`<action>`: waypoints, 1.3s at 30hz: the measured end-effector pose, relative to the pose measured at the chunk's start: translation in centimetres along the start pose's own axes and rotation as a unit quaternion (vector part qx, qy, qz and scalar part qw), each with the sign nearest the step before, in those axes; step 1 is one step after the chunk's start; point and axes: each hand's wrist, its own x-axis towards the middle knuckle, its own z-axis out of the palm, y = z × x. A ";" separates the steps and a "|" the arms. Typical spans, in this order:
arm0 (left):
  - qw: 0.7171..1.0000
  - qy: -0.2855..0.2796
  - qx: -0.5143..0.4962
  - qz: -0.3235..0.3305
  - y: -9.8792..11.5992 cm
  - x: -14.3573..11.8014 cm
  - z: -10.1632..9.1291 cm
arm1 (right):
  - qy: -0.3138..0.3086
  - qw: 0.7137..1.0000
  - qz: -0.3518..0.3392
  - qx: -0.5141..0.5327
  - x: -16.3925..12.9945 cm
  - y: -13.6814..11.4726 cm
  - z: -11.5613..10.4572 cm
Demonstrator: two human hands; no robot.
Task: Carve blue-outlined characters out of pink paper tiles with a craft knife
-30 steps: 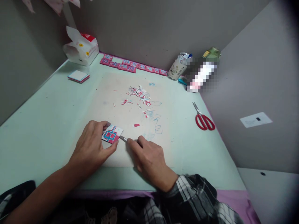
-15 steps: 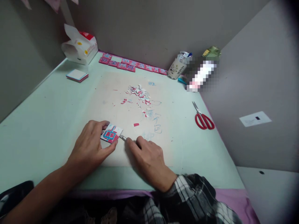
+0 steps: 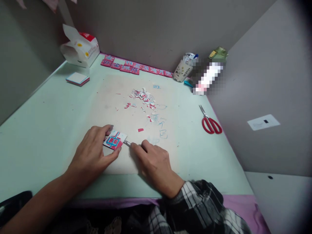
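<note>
Between the thumb and fingers of my left hand is a small square tile, white and red with a blue-outlined character on its face. My right hand grips a slim metal craft knife, and the knife's tip meets the tile's right edge. Both hands rest low over a beige paper sheet. A loose red chip lies just beyond the knife. Farther off on the sheet is a pile of red and white shavings.
Red-handled scissors lie at the right. Along the back stand finished-looking red character tiles, a can holding pens, and a paper box. A stack of blank tiles sits at back left. Grey partitions enclose the table.
The whole view has shifted slightly. Both hands keep their grips, and the knife tip stays at the tile's right edge with little visible movement.
</note>
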 end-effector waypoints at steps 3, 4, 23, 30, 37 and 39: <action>1.000 -0.006 -0.002 0.005 -0.1 0.0 0.0 | -0.014 1.000 0.006 -0.002 0.6 -0.2 0.1; 1.000 -0.006 -0.002 0.004 -0.1 -0.1 0.0 | -0.014 1.000 0.007 -0.003 0.8 -0.2 0.2; 0.999 -0.010 -0.023 0.046 0.0 0.5 0.1 | 0.018 0.999 -0.033 -0.028 0.6 0.1 0.4; 0.997 -0.025 -0.045 0.049 -0.5 0.5 0.2 | 0.018 0.999 -0.027 -0.024 0.0 0.6 -0.1; 0.997 -0.019 -0.024 0.069 -0.5 0.5 0.1 | -0.015 1.000 0.001 0.001 0.9 0.3 0.0; 0.996 -0.018 -0.018 0.080 -0.6 0.5 0.1 | -0.017 1.000 0.005 0.007 0.8 0.3 0.0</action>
